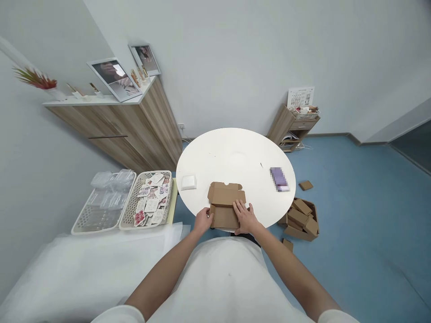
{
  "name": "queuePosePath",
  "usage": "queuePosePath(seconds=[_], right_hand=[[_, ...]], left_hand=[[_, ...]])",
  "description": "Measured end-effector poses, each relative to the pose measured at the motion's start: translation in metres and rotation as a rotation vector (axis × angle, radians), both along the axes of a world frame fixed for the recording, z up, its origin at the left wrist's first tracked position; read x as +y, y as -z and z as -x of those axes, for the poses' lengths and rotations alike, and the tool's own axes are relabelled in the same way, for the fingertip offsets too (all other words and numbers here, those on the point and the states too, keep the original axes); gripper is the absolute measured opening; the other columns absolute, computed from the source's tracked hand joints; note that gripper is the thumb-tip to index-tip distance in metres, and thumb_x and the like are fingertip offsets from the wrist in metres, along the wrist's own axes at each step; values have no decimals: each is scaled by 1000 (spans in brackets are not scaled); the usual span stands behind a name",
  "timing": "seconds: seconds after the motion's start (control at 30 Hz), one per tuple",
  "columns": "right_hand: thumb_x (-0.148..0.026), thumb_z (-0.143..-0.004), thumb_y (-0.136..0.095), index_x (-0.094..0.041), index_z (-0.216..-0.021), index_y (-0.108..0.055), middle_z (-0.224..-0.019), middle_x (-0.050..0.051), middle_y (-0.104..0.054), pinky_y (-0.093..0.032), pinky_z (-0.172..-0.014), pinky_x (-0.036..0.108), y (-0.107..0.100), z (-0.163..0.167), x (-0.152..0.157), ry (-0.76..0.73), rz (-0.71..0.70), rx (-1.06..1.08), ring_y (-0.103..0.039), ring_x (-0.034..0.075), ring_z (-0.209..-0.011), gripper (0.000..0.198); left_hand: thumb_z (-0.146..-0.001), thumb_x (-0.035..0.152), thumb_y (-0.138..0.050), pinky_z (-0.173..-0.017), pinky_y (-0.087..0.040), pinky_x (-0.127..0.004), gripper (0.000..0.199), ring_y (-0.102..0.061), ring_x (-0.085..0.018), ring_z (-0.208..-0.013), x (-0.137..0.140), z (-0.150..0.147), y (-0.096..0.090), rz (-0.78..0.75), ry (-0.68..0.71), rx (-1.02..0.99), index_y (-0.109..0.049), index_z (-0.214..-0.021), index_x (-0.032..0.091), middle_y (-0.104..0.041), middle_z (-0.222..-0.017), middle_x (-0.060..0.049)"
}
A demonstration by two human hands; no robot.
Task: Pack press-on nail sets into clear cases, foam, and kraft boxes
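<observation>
A brown cardboard mailer box (226,217) lies at the near edge of the round white table (232,152), its lid folded back away from me. My left hand (203,220) grips the box's left side wall, thumb and fingers pressed together on it. On the right, my right hand (246,218) rests with its fingers spread over the box's right side and the lid's fold. Left of the box sits a small white square packet (189,182). A purple item (279,178), blurred by pixels, lies at the table's right.
Left of the table, one white basket (123,224) holds printed cards, another (81,226) clear plastic packs. Several folded brown boxes fill a carton (314,229) on the floor at right. A wooden cabinet (161,121) and a small shelf unit (281,121) stand behind.
</observation>
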State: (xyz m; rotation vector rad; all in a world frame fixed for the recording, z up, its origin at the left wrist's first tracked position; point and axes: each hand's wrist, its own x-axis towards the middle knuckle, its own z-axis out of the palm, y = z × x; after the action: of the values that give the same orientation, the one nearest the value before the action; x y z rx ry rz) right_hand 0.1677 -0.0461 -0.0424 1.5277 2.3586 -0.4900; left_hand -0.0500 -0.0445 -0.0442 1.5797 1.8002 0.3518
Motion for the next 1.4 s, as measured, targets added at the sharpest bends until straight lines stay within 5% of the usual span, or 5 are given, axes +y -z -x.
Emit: queuePosePath(seconds=[0.4, 0.7, 1.03, 1.2, 1.4], right_hand=[[-65, -47, -59, -15, -137, 8, -144, 12, 8, 7, -99, 54, -15, -2, 2, -6, 101, 11, 12, 31, -130, 122], [-64, -47, -61, -18, -137, 5, -145, 11, 2, 5, -100, 53, -12, -8, 8, 2, 63, 8, 11, 31, -130, 121], [-64, -52, -58, -17, -136, 10, -145, 11, 2, 1, -101, 49, -18, -15, 6, -24, 5, 33, 10, 29, -131, 118], [-59, -66, -50, -22, -135, 14, -145, 9, 6, -12, -99, 47, -16, -30, -10, 292, -109, 104, 6, 27, -132, 102], [-49, -81, -31, -12, -137, 10, -138, 15, -29, -37, -89, 34, -2, -47, -23, 780, 76, 551, -39, 22, -119, 78]], left_hand=[[-76, 23, -45, -72, -39, -30, 20, -57, -24, -90, 4, -2, -5, 10, 93, 179, -57, -90, 16, -63, -92, -10], [-32, 38, -80, -82, -40, -33, 129, -52, -29, -101, 1, 25, -14, 1, 399, -213, -7, -137, 19, -48, -121, -13], [-33, 34, -80, -85, -37, -36, 124, -47, -34, -108, 19, 5, -11, 71, 504, -37, -12, -136, 21, -50, -118, -14], [-36, 37, -79, -84, -38, -36, 121, -47, -33, -108, 18, -3, -10, 50, 449, -93, -11, -136, 21, -49, -119, -14], [-33, 39, -79, -87, -36, -37, 124, -43, -34, -112, 20, -6, -7, 36, 445, -140, -11, -136, 21, -46, -123, -15]])
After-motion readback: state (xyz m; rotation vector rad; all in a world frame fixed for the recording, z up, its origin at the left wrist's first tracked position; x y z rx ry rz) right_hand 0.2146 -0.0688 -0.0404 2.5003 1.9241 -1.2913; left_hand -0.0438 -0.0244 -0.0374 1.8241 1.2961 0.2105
